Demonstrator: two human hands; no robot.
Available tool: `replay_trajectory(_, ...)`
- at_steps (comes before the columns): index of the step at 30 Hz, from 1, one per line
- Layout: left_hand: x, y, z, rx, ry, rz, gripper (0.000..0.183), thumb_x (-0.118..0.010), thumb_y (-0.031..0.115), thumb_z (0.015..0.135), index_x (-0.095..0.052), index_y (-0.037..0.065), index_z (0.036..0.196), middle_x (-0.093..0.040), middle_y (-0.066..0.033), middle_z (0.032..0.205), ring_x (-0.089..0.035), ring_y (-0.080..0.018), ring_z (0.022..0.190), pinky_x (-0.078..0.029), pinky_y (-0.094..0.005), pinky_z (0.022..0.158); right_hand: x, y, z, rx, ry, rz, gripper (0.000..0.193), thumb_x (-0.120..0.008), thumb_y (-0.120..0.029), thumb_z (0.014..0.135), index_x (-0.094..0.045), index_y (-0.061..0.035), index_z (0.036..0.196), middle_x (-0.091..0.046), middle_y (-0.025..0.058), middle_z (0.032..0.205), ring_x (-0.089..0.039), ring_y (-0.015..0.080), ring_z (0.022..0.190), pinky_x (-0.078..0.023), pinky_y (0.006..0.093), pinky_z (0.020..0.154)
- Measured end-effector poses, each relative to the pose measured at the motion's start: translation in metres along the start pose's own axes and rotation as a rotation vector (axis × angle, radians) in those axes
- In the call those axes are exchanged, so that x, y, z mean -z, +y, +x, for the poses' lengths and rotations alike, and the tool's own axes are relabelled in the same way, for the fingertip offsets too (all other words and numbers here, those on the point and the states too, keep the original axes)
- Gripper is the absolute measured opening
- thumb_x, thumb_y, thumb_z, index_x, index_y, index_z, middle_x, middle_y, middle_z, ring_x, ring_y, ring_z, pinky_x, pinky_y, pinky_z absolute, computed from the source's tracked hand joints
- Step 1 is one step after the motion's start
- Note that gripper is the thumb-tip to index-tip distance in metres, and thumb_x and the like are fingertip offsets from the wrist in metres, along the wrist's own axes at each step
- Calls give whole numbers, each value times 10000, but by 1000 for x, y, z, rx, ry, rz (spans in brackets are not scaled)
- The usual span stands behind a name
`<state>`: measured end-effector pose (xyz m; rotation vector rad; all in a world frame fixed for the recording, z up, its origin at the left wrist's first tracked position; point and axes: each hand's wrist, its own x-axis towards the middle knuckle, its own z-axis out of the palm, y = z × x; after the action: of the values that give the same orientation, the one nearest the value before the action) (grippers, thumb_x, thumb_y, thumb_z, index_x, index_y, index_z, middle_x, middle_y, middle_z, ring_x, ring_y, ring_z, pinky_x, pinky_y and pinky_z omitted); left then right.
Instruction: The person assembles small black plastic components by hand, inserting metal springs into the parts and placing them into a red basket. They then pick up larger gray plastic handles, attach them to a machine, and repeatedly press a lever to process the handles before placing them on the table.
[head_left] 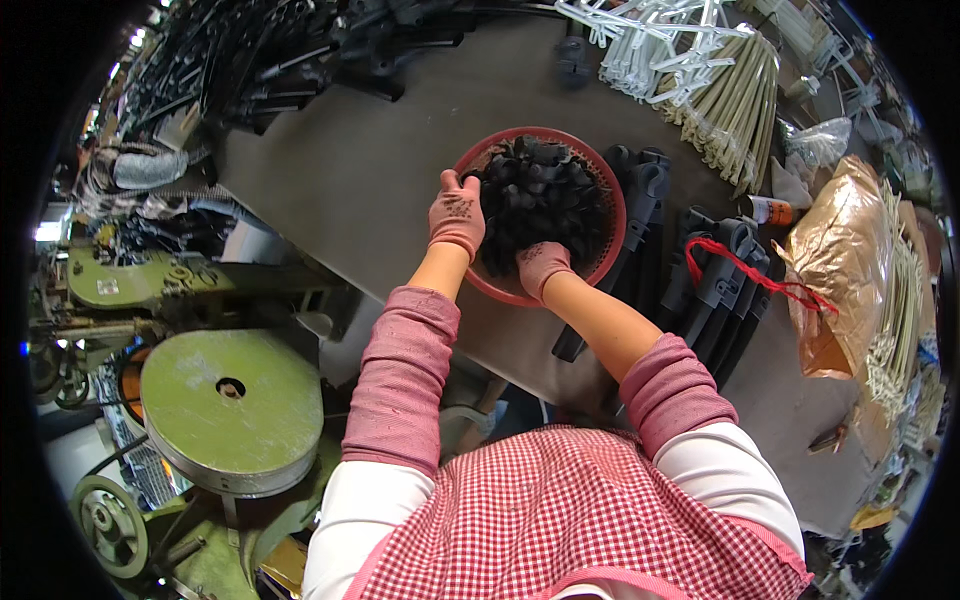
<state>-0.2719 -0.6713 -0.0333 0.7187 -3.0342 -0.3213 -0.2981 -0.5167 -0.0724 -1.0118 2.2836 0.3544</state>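
Note:
A round red plastic basket [611, 180] stands on the grey table, filled with a heap of small black plastic parts [545, 195]. My left hand [457, 215], in a pink glove with dark dots, is at the basket's left rim. Its fingers are curled; a bit of black shows by the fingertips, but what they hold is not clear. My right hand [543, 268], gloved the same way, reaches over the near rim into the heap. Its fingers are hidden among the black parts.
Black tubular parts [715, 290] lie right of the basket, with a red cord [745, 268] across them. Beyond are bundled pale rods [735, 110], white metal pieces [650, 45] and a brown plastic bag [838, 270]. More black parts [300, 60] lie far left. A green machine [230, 400] stands left.

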Motion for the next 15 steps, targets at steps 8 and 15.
replay_trajectory(8,-8,-7,-23,-151,51,157,190,-522,148,888,-631,162,1043,-633,-128,964,-675,-280,870,-555,-387,754,15,-19,-13,144,-106,104,403,-510,-264,898,-698,-46,1180,-661,171,1255,-631,320,1186,-531,496,923)
replay_trajectory(15,-3,5,-33,-78,-60,-253,276,-652,273,867,-616,103,1081,-620,-164,1104,-646,-369,993,-531,-449,854,19,-18,-13,356,-35,326,548,-433,-543,957,-694,-122,1193,-673,170,1212,-652,332,1112,-515,435,922)
